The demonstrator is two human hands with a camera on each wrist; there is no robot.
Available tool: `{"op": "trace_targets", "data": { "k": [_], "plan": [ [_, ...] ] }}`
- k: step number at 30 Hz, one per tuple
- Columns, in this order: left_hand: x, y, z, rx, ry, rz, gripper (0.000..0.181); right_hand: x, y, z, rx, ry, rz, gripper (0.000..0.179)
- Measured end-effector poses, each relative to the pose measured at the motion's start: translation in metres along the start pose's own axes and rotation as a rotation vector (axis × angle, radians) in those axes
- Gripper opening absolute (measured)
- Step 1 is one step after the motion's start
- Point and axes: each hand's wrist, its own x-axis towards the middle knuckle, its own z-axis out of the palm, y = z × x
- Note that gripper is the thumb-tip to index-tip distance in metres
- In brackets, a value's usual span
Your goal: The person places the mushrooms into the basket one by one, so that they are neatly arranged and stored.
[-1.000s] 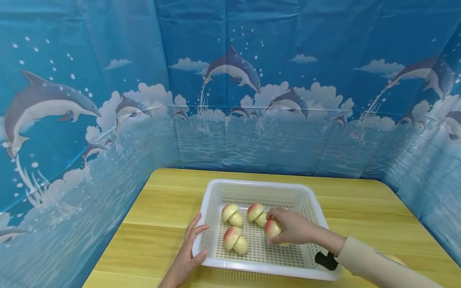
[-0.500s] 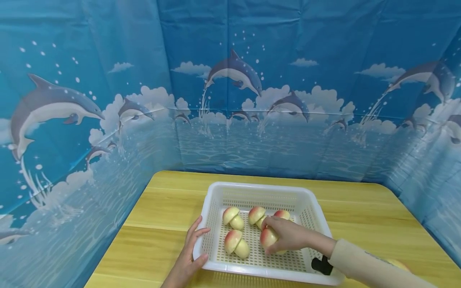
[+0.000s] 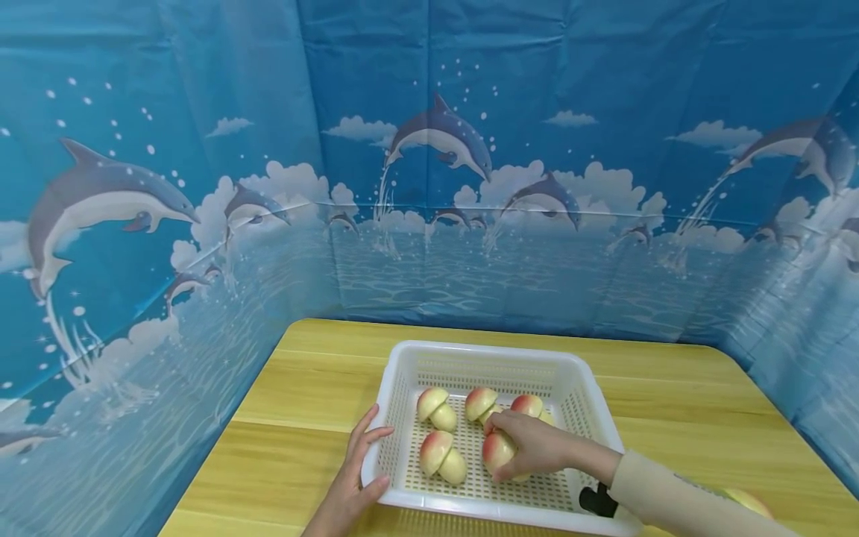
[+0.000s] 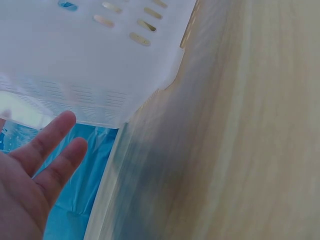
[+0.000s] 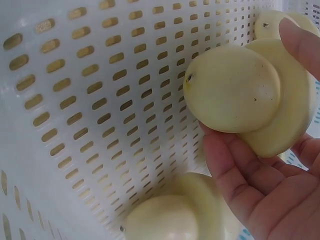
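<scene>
My right hand (image 3: 537, 444) grips a mushroom (image 3: 497, 450) with a red-tinged cap, low inside the white plastic basket (image 3: 483, 347). In the right wrist view, the fingers (image 5: 235, 175) and thumb sit round its cap, and its pale yellow stem (image 5: 230, 90) points away from the palm. Several similar mushrooms lie in the basket: a back-left mushroom (image 3: 436, 408), a front-left mushroom (image 3: 443, 456), a middle one (image 3: 480, 405) and a back-right one (image 3: 530, 406). My left hand (image 3: 349, 477) rests against the basket's left side, fingers extended and spread, thumb at the front corner.
The basket stands on a yellow wood-grain table (image 3: 268, 447). Another yellowish piece (image 3: 748, 502) lies at the right, partly behind the right sleeve (image 3: 671, 485). A blue dolphin-print curtain (image 3: 429, 283) hangs around the table.
My right hand has moved slightly left and toward the basket's near side with the mushroom, uncovering the back-right mushroom. The left hand stays at the basket's side.
</scene>
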Motion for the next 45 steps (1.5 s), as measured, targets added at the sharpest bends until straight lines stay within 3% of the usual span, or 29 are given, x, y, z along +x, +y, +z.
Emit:
{"op": "trace_targets", "data": {
  "k": [28,45],
  "plan": [
    [0.0014,-0.0005,-0.0008,0.003,-0.009,0.017,0.058,0.0021,-0.0015,0.005,0.031,0.013,-0.054,0.056],
    [-0.0003,-0.0026,0.0003,0.016,0.004,0.016,0.058,0.0029,-0.0015,0.004,0.012,-0.008,-0.033,0.059]
  ]
}}
